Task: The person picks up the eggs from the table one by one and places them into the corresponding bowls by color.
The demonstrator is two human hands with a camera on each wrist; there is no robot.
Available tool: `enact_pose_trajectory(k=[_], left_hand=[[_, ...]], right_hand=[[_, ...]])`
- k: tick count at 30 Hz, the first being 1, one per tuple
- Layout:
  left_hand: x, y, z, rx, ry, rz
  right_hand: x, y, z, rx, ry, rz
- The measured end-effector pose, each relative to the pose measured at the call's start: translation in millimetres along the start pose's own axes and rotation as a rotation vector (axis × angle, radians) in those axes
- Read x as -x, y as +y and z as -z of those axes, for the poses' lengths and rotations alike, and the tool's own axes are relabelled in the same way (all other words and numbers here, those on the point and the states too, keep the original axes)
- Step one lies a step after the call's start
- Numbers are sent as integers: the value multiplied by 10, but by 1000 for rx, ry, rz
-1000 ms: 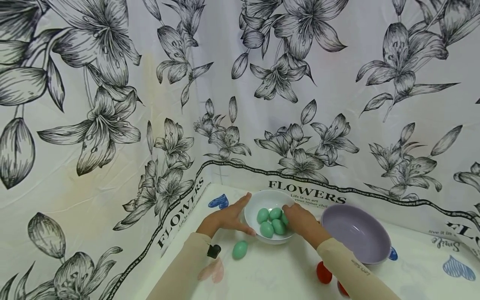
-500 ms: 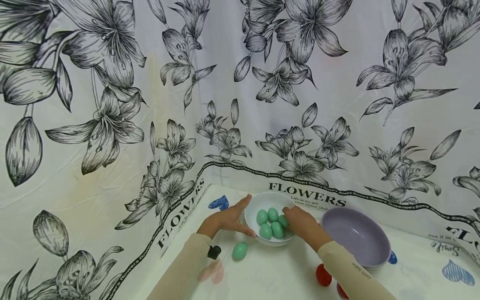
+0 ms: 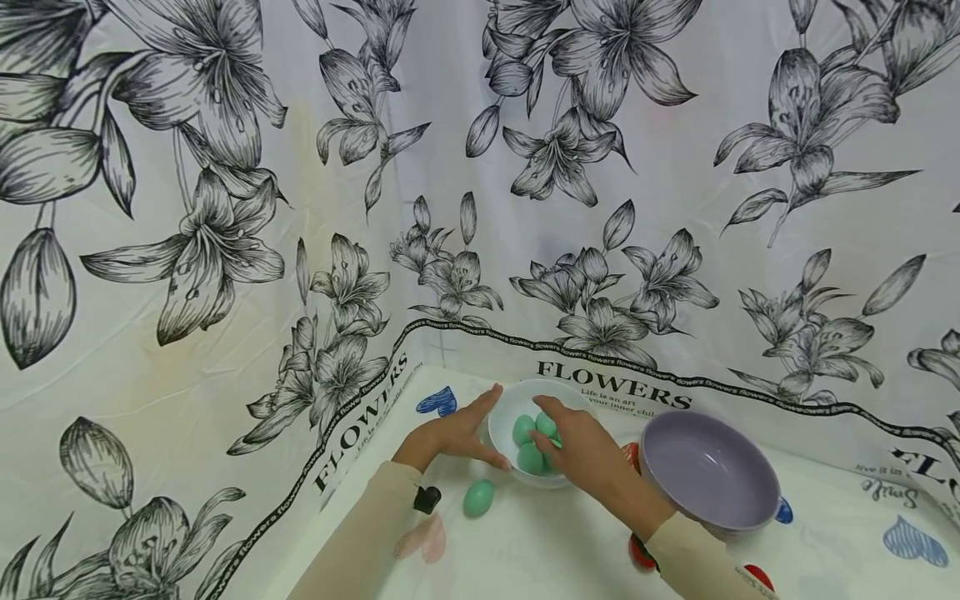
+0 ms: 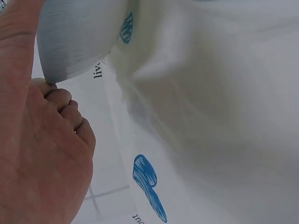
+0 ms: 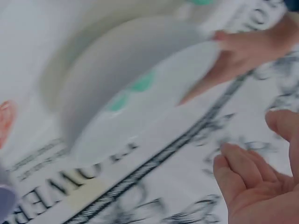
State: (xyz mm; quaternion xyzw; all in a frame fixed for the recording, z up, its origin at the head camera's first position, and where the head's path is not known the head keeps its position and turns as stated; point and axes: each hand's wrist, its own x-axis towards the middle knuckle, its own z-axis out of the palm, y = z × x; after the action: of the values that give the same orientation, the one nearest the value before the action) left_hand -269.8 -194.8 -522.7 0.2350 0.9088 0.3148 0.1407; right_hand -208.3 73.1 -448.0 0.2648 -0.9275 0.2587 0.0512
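A white bowl [image 3: 513,408] stands on the cloth and holds several green eggs [image 3: 531,458]. My left hand [image 3: 453,433] grips its left side, thumb near and fingers far. In the left wrist view curled fingers of the left hand [image 4: 51,144] touch the wall of the bowl [image 4: 79,37]. Over the bowl's right half is my right hand [image 3: 588,446], hiding some eggs. The right wrist view shows that right hand [image 5: 261,172] with thumb and fingers apart and nothing between them. One more green egg [image 3: 478,498] lies outside, near my left wrist.
To the right stands a purple bowl [image 3: 708,458] with nothing visible inside. Red round objects [image 3: 641,554] lie by my right forearm, partly covered by it. A flower-printed curtain [image 3: 450,275] rises behind and at the left.
My right hand has moved left from the bowl's right edge and now reaches over the eggs with thumb and fingers spread. The left hand keeps its hold on the bowl.
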Motion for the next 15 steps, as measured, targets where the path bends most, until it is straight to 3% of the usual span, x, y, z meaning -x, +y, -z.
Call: enact_pose_trajectory(k=[4, 8, 12, 15], left_hand=[[10, 5, 4, -8, -4, 7], [22, 9, 14, 5, -6, -9], [19, -5, 18, 5, -2, -43], [24, -16, 29, 1, 8, -43]], right_hand=[[89, -306, 45, -105, 87, 81], [182, -525, -9, -284, 146, 153], [290, -643, -213, -443, 84, 180], [377, -649, -484, -418, -31, 152]])
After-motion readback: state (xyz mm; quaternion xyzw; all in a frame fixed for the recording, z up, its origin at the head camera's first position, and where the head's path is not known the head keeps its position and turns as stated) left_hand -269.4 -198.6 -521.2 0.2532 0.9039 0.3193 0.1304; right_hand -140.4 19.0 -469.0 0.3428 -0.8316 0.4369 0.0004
